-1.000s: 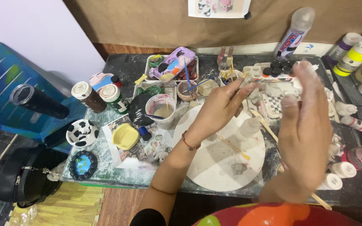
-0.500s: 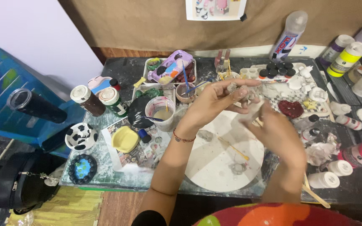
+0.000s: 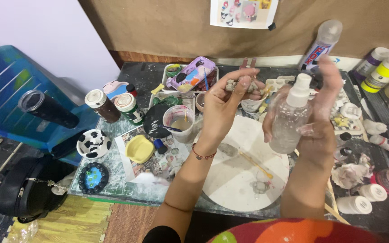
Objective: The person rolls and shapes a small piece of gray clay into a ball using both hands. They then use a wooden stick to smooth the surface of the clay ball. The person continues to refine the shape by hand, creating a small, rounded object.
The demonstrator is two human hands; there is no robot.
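I have the left hand (image 3: 223, 105) raised over the surface (image 3: 133, 74), fingertips pinched on a small grey clay lump (image 3: 241, 85) held up at chest height. My right hand (image 3: 323, 112) is wrapped around a clear spray bottle (image 3: 289, 119), its white nozzle turned toward the lump; the fingers are blurred, so I cannot tell whether the pump is being pressed. Judging by this, the piece is being wetted in the middle of shaping: it looks rough and unpainted, with smoothing and colour left to do.

Below the hands lies a round white board (image 3: 237, 173) carrying a thin wooden stick (image 3: 255, 164) and a tiny grey clay figure (image 3: 261, 185). Just left of it, a white cup (image 3: 179, 123) holds murky beige water with a brush in it. A yellow dish (image 3: 139, 148) looks empty, and a tray (image 3: 190, 76) at the back holds a paint-smeared purple palette. Capped paint jars (image 3: 113, 105) stand farther left.
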